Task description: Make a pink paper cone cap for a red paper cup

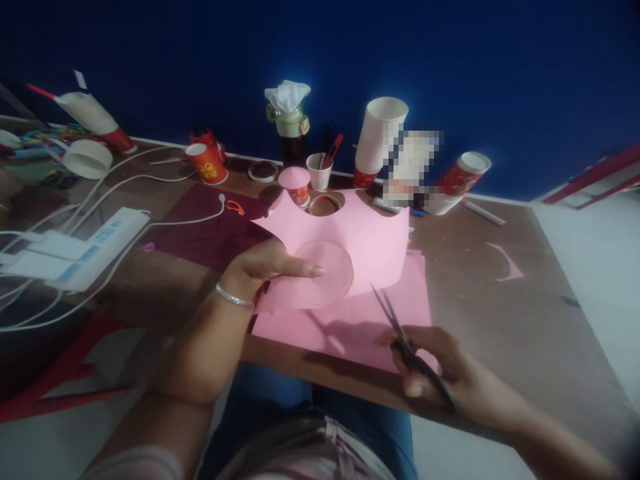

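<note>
My left hand [280, 262] grips a pink paper sheet [377, 243] by its left side, thumb on top and the other fingers hidden beneath. The sheet's far edge has curved cut-outs, and a round outline is drawn around my thumb tip. Below it lies more pink paper [400, 337], flat on the table's near edge. In my right hand [440, 367] is a pair of dark scissors [407, 347], its blades pointing up and left. The blades look slightly apart, close to the sheet's near edge but not around it.
A white power strip [107, 250] with several cables lies at the left. Along the back stand a red paper cup [207, 165], a cup with a pink cone top [295, 187], a pen cup [320, 172] and stacked cups [383, 133]. A curved pink scrap [507, 261] lies at right.
</note>
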Demonstrator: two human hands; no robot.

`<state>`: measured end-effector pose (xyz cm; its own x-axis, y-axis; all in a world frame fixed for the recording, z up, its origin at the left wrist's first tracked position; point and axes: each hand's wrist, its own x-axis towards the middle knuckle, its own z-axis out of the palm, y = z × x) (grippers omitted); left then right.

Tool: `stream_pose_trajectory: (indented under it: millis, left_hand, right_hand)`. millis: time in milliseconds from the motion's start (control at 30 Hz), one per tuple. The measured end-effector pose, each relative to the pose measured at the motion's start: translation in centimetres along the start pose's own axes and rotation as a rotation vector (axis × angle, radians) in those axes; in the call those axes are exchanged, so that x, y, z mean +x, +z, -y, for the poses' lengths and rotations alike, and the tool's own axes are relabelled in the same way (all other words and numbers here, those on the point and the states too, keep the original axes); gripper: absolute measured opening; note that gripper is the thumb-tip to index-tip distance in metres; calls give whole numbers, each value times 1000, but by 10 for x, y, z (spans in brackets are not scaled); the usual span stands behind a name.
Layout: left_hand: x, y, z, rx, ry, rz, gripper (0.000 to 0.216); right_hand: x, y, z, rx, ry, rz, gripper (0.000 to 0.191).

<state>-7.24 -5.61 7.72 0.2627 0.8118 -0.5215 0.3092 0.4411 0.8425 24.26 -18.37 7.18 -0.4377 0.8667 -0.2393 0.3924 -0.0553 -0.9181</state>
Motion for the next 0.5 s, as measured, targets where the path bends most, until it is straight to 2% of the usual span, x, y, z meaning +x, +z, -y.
stream_pose_trajectory:
  millis: [133,300,400,500]
  left_hand:
    - [0,5,-4,71,112,-10,45]
    - [0,12,-11,102,207,93,56]
    - [2,14,-11,88,262,187,65]
    - [4,15,-9,100,303,215,69]
  right_hand:
    - [-8,-23,-7,-101,48,-61,64]
    - [12,-33,-11,96,32,218,72]
    - [25,-31,-6,176,65,292,73]
    - [34,-29,-1,181,78,310,72]
